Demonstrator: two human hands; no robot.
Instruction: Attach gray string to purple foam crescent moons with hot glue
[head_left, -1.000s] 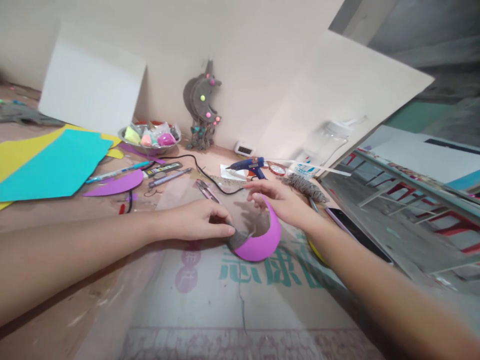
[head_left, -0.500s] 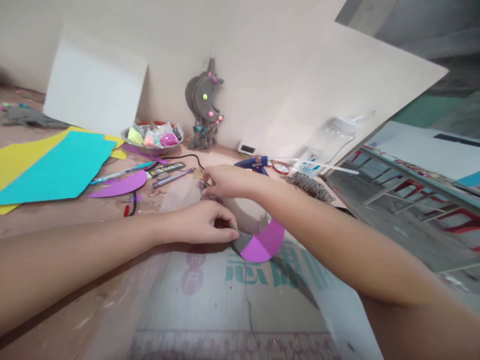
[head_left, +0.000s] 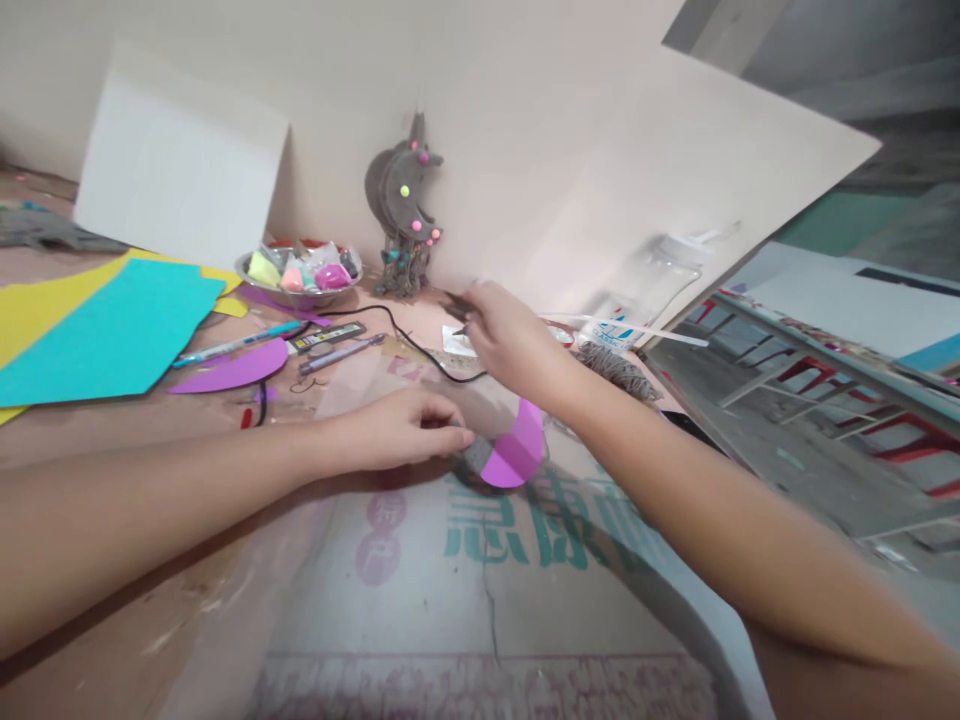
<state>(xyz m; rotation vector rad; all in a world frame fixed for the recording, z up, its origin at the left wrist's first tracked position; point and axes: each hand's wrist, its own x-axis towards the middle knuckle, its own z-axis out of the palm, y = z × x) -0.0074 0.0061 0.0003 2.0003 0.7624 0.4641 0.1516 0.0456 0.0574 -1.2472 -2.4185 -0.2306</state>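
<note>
My left hand (head_left: pixel 416 428) is closed, thumb and fingers pinching a purple paper crescent (head_left: pixel 517 450) at the part covered with grey yarn (head_left: pixel 475 456). The crescent's bare purple end curves up to the right, above the printed plastic sheet. Farther back, my right hand (head_left: pixel 506 335) has its fingers closed around a dark narrow thing (head_left: pixel 457 305) that is blurred. The hand covers the spot by the glue stick (head_left: pixel 630 327), hiding the blue glue gun. A black cord (head_left: pixel 420 345) runs across the table to beneath this hand.
On the left lie turquoise card (head_left: pixel 120 330), a purple paper piece (head_left: pixel 236 367) and pens (head_left: pixel 341 355). A metal bowl (head_left: pixel 300 295) holds wrapped coloured clay. Against the wall hangs a grey moon ornament (head_left: pixel 405 200). A yarn bundle (head_left: pixel 619 372) and a clear bottle (head_left: pixel 649 285) are at right.
My right hand has left the crescent's far side and moved back and right, over where the glue gun showed. My left hand keeps its hold; the crescent sits slightly higher in view.
</note>
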